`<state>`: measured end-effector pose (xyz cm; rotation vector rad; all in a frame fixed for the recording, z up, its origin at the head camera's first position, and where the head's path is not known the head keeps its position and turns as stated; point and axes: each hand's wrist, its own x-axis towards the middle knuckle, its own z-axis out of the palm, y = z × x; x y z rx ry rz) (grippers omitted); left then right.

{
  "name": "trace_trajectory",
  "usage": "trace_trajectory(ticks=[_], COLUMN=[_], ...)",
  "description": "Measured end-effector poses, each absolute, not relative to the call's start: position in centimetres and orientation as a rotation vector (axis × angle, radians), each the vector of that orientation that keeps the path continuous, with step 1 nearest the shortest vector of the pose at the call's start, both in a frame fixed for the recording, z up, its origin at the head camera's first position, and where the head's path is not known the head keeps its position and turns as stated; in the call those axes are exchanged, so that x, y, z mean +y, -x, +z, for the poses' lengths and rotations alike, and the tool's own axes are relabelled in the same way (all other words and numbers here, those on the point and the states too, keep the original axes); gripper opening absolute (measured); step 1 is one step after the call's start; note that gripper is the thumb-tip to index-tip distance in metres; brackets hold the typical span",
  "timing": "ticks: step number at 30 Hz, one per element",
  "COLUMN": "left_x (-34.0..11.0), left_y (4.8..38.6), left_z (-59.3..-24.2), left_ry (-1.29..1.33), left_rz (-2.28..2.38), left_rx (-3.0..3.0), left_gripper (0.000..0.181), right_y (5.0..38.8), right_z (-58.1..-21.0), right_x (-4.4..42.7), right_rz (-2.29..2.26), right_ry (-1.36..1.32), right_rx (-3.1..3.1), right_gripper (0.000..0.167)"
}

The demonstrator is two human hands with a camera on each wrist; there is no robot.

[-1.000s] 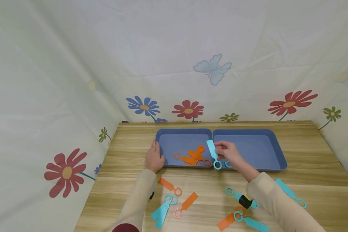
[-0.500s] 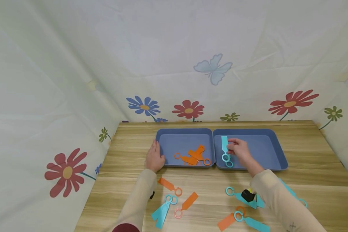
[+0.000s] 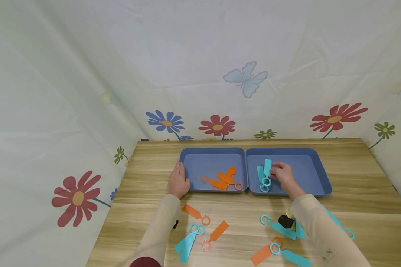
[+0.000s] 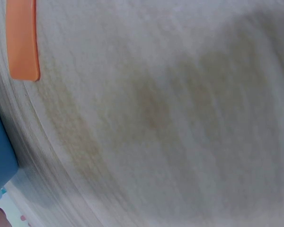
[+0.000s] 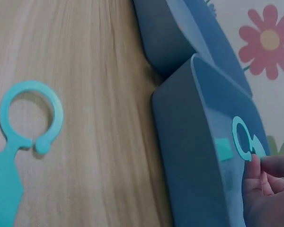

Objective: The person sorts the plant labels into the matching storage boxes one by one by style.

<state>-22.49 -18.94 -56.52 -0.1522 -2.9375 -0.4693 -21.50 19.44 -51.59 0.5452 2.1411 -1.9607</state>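
In the head view my right hand [image 3: 282, 175] pinches a turquoise ring-ended plastic tag [image 3: 267, 168] over the right blue tray [image 3: 300, 174]. Beside and partly under it, another turquoise tag [image 3: 260, 174] lies in that tray. The right wrist view shows the held tag's open ring [image 5: 241, 137] above thumb and fingertips. My left hand [image 3: 178, 181] rests against the outer left wall of the left blue tray [image 3: 200, 159], its fingers straight. Several orange tags [image 3: 225, 178] lie overlapped in the left tray.
On the wooden table [image 3: 234, 211], nearer me, lie orange tags [image 3: 218, 231] and turquoise tags [image 3: 186, 245]. More turquoise tags [image 3: 295, 257] lie at the right, some partly hidden by the right forearm and its black wrist camera [image 3: 285, 221]. A flowered white sheet [image 3: 187, 74] hangs behind.
My right hand has carried the turquoise tag rightward from the shared edge of the trays to over the right tray, uncovering the tag lying there. My left hand has stayed in place.
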Motion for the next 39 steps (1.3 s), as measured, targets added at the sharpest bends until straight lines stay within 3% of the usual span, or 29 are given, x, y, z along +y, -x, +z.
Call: trace_trajectory(ticks=[12,23,32,39], left_x=[-19.0,-19.0,-19.0,-19.0], left_y=[22.5,22.6,22.6,22.5], left_z=[-56.5,-56.5,-56.5,-56.5], left_ry=[0.143,0.144,0.150,0.148], left_rz=[-0.483,-0.492,-0.479,-0.489], left_rx=[-2.952,-2.949,-2.943,-2.950], left_gripper=[0.067,0.067,0.067,0.067], right_y=[21.6,22.0,21.6,21.3], right_z=[-53.4,-54.6,-54.0,-53.7], right_x=[19.4,19.1,18.5,18.8], right_rz=[-1.882,-1.766,-1.310,-1.170], right_ry=[-0.657,-0.727,-0.670,-0.632], right_rx=[2.181,2.321,2.680,2.767], right_gripper=[0.045,0.032,0.021,0.022])
